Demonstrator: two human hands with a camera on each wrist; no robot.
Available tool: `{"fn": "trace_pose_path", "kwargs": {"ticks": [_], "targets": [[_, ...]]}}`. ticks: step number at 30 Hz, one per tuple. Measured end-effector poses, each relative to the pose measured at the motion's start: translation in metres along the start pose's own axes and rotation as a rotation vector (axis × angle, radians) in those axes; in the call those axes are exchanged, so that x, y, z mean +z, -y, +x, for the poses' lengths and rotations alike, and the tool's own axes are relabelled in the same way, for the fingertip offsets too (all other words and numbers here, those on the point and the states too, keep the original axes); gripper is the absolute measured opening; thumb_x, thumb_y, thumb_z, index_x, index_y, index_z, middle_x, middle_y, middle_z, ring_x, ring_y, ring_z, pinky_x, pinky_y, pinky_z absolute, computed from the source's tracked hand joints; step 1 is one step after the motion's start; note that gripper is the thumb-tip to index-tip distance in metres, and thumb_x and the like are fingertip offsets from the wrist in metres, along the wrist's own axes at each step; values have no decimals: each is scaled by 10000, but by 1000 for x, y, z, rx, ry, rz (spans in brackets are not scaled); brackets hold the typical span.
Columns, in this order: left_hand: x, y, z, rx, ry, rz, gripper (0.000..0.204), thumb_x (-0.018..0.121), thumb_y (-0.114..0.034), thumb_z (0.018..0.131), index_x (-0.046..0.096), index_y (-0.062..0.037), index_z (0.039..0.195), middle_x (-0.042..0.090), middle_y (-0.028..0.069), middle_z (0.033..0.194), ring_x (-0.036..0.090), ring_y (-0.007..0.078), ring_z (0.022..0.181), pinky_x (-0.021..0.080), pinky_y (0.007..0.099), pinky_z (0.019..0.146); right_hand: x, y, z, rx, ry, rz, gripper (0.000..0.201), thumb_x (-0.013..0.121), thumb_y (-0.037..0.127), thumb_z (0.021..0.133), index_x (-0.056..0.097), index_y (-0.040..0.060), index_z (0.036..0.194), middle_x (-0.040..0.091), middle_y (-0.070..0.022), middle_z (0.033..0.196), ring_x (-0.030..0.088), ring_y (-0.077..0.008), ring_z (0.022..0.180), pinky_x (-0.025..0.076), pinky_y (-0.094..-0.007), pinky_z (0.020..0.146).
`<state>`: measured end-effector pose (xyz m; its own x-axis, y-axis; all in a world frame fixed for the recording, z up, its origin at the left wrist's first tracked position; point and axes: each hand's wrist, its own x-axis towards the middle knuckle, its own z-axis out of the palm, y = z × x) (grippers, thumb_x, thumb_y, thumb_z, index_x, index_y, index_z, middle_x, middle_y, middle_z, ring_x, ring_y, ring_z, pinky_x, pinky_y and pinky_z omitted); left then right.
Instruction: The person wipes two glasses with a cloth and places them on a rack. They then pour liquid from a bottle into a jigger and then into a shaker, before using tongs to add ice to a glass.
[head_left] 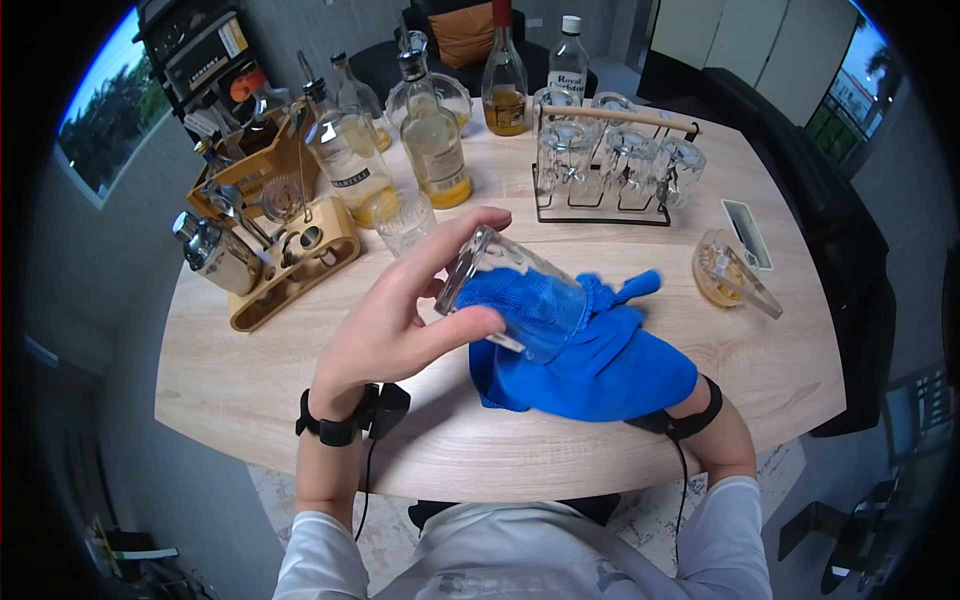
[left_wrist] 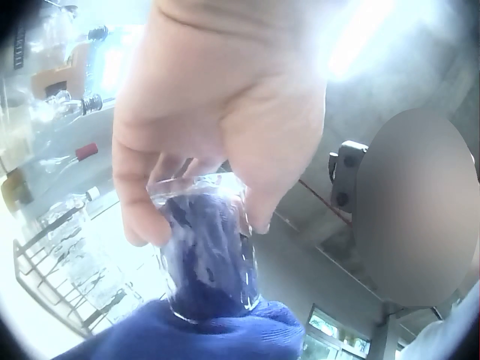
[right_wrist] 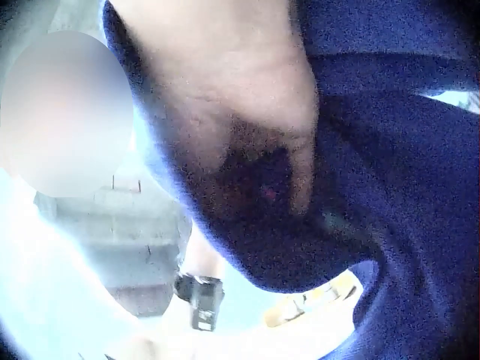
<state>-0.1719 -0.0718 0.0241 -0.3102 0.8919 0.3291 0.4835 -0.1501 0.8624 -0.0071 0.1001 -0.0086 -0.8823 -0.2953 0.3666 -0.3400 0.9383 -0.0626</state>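
Tilted over the table in the head view is a clear drinking glass (head_left: 522, 292). My left hand (head_left: 395, 315) grips its base end between thumb and fingers; the left wrist view shows the same hold on the glass (left_wrist: 210, 251). A blue cloth (head_left: 610, 370) is stuffed inside the glass and spreads out from its mouth. My right hand (right_wrist: 240, 90) is draped in the cloth, hidden from the head view except at the wrist. From the right wrist, a finger points down into dark folds, and I cannot tell how the other fingers lie.
A metal rack (head_left: 600, 220) holds several upturned glasses. Bottles (head_left: 435, 150) stand at the back left, near another glass (head_left: 403, 220). A shaker (head_left: 215, 250) sits in a wooden bar-tool stand (head_left: 300, 280). On the right are a glass bowl with tongs (head_left: 720, 270) and a small tray (head_left: 748, 235).
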Motion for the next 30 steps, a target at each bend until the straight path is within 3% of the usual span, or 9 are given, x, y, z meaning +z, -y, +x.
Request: {"fn": "trace_pose_path", "kwargs": {"ticks": [4,8,11,14,17,20,22,23,30], "targets": [[-6,-1,3,116,82,17,858,827,-371,743,420,-80,1440,451,114,1454,470,215,1276,474,312,881,-10,-1,11,-10,-67,532,404,673,169,852,606,83,1241,590,-103,1299,580,-281,1171,434,-457,976],[-3,2,5,218,63,-35,962,852,-424,685,399,-81,1461,397,114,1506,409,256,1359,459,305,922,-28,-1,13,-17,-27,722,391,674,152,837,616,82,1217,596,-103,1284,588,-279,1157,447,-446,957],[-4,5,3,237,40,-72,961,789,-490,741,355,-77,1492,383,125,1500,515,233,1246,485,275,854,-32,2,9,-25,-10,676,382,674,139,826,623,81,1199,601,-102,1274,593,-278,1146,456,-437,942],[-12,8,-1,39,1,-234,872,665,-521,863,303,-74,1519,518,127,1342,602,160,1031,492,254,776,-25,4,6,-3,-34,476,372,675,126,815,631,80,1181,606,-102,1263,599,-277,1135,466,-428,927],[-13,8,-2,-102,163,-328,715,524,-493,963,328,-62,1499,604,85,1119,584,90,855,475,249,729,-9,6,3,47,-96,202,364,676,114,804,638,78,1163,610,-102,1252,605,-275,1125,475,-419,912],[8,-7,-1,-84,46,-88,594,535,-417,978,413,-35,1416,621,50,980,576,96,850,463,236,756,-3,3,0,72,-118,71,355,677,101,792,646,77,1146,615,-101,1241,611,-274,1114,485,-410,897],[19,-10,1,-62,-109,-48,502,599,-359,958,471,-37,1321,610,72,1028,580,114,892,462,244,779,-4,4,0,49,-115,45,350,677,92,785,651,76,1134,618,-101,1233,614,-273,1107,491,-404,887],[18,-4,3,10,-131,-27,534,699,-331,894,488,-45,1293,591,74,1086,575,136,942,459,260,817,-6,5,0,32,-110,70,347,677,88,781,653,76,1128,620,-101,1230,616,-273,1103,494,-401,882],[11,9,4,176,-63,9,759,822,-414,755,481,-42,1323,570,67,1226,556,151,1040,449,282,865,-26,2,12,-98,-138,383,331,679,58,755,671,73,1086,631,-101,1204,630,-270,1078,516,-380,848]]}}
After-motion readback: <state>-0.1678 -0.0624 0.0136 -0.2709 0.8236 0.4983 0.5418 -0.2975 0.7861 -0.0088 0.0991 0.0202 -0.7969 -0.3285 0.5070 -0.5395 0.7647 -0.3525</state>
